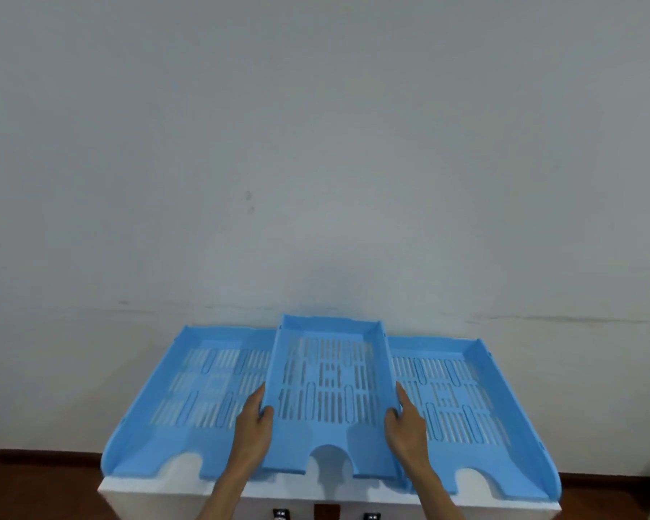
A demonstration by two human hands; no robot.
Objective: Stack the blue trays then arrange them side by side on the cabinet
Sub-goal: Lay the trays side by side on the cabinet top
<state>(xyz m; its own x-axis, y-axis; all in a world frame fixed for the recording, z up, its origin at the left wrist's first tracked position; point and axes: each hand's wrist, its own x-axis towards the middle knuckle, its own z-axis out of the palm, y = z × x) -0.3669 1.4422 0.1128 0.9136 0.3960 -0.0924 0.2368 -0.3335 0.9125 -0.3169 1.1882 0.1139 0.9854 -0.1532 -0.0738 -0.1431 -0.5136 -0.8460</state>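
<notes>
Three slotted blue trays are on a white cabinet. The left blue tray and the right blue tray lie flat on its top. A middle blue tray is held a little above them, overlapping the inner edges of both. My left hand grips its left wall near the front, thumb inside. My right hand grips its right wall the same way.
A plain grey wall rises right behind the cabinet. Brown floor shows to the left and at the right below the cabinet top. Small dark fittings sit on the cabinet front at the bottom edge.
</notes>
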